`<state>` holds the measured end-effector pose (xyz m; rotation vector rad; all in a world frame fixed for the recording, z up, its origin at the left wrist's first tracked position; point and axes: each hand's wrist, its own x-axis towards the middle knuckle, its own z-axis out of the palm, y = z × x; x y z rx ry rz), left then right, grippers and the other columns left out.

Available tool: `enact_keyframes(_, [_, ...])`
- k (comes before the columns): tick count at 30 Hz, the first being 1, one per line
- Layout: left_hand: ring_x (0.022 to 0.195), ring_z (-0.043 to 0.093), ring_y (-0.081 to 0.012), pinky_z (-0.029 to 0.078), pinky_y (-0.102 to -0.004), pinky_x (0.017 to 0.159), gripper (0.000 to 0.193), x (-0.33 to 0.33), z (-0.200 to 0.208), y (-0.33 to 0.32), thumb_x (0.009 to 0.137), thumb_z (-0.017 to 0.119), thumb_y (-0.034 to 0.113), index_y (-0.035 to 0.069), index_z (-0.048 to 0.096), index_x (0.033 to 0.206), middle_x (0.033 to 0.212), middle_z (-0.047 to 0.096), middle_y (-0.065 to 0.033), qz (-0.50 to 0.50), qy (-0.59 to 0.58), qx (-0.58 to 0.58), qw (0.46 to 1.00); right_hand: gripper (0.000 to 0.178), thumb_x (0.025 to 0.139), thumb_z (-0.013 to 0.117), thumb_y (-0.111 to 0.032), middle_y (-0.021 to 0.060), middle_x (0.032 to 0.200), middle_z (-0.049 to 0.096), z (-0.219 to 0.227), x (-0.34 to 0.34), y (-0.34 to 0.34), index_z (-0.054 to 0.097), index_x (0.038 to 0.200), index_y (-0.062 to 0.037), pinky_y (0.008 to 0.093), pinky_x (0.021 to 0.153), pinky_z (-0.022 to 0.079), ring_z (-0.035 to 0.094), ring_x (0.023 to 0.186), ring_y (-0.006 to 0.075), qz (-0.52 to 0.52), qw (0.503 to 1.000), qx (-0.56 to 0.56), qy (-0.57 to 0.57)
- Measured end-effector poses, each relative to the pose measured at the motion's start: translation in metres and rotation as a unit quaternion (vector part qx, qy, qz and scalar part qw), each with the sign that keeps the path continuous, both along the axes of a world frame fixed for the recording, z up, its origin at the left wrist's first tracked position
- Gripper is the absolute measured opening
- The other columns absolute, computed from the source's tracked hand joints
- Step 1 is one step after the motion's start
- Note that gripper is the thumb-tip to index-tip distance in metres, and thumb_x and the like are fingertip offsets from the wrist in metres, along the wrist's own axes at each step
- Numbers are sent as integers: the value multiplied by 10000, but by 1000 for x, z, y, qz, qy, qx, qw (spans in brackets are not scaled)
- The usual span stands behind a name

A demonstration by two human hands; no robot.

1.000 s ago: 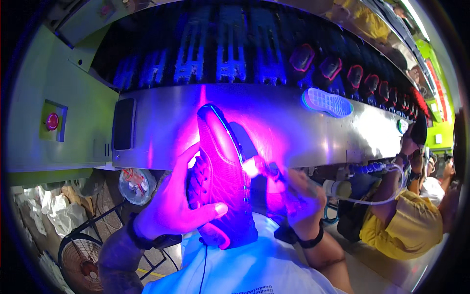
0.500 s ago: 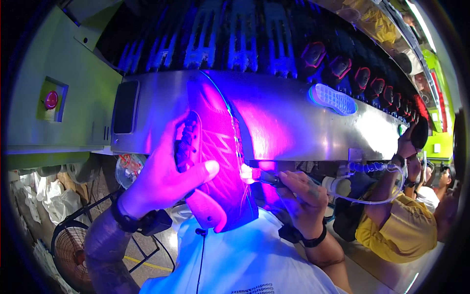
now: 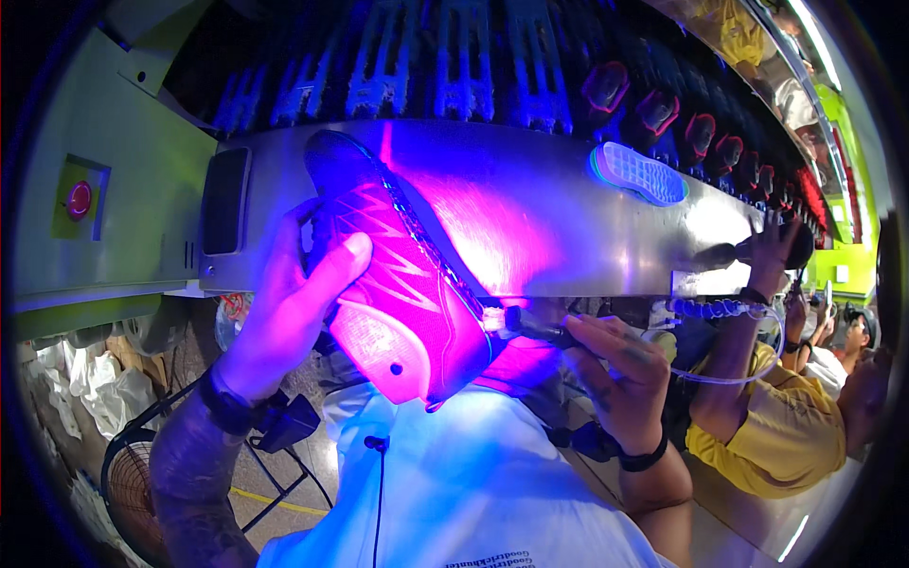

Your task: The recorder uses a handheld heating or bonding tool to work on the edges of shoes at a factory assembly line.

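Note:
My left hand (image 3: 289, 308) is closed around a shoe upper (image 3: 398, 256), its thumb pressed on the side and its fingers hidden behind. Pink and violet light colours the upper, which shows zigzag lines and a smooth heel panel with a dark hole. The toe points up and to the left, over the metal bench. In my right hand (image 3: 615, 364) is a brush (image 3: 530, 326) with a dark handle. Its pale bristles touch the lower edge of the upper, near the heel.
On the metal bench (image 3: 587, 256) lie a pale sole (image 3: 636, 174) and a dark flat panel (image 3: 227, 201). Several shoes (image 3: 658, 112) stand along the back. A green cabinet with a red button (image 3: 79, 201) is at left. A co-worker in yellow (image 3: 772, 426) works at right; a fan (image 3: 133, 492) stands lower left.
The upper has turned, its toe swinging left and its heel panel now facing me more. My right hand and the brush have shifted slightly right and remain by the edge.

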<state>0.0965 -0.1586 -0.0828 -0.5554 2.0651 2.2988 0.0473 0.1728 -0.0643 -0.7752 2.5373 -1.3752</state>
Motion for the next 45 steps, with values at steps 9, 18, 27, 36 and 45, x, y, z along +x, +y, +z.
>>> enact_keyframes(9, [1096,684,-186,549,-363,970,453,-6,11,9,1064,565,312,12,506,1399,1221,670,-101,11,-79,252,965,376,775,784,64,162,1020,752,29,-22,-12,753,1142,-9,387,774,571,721,870,322,37,979,22,197])
enact_keyframes(18, [953,713,-149,601,-337,831,373,8,16,13,1077,527,382,91,567,1307,1054,698,-40,15,-134,439,889,390,773,769,46,154,1005,747,51,-42,-19,748,1156,-20,379,763,566,700,856,320,74,956,-7,283])
enact_keyframes(27, [953,714,-243,611,-402,827,466,36,51,49,1087,465,448,66,564,1334,1098,688,-109,15,-113,393,913,424,747,769,48,123,1012,752,65,-65,-24,756,1160,-43,351,733,564,694,834,288,130,949,-64,279])
enact_keyframes(36, [1088,673,-362,573,-484,891,711,86,-32,63,1039,374,607,16,514,1410,1237,650,-198,11,-167,739,652,350,786,807,-91,117,1072,766,36,-71,-13,750,1129,-51,392,783,591,730,947,316,146,952,-105,249])
enact_keyframes(45, [1089,676,-340,545,-492,931,654,83,-49,81,1049,378,565,27,548,1380,1148,666,-191,-129,35,788,601,417,782,864,-200,109,1100,763,-18,-36,-9,751,1166,-84,374,793,592,738,961,303,93,961,-110,234])
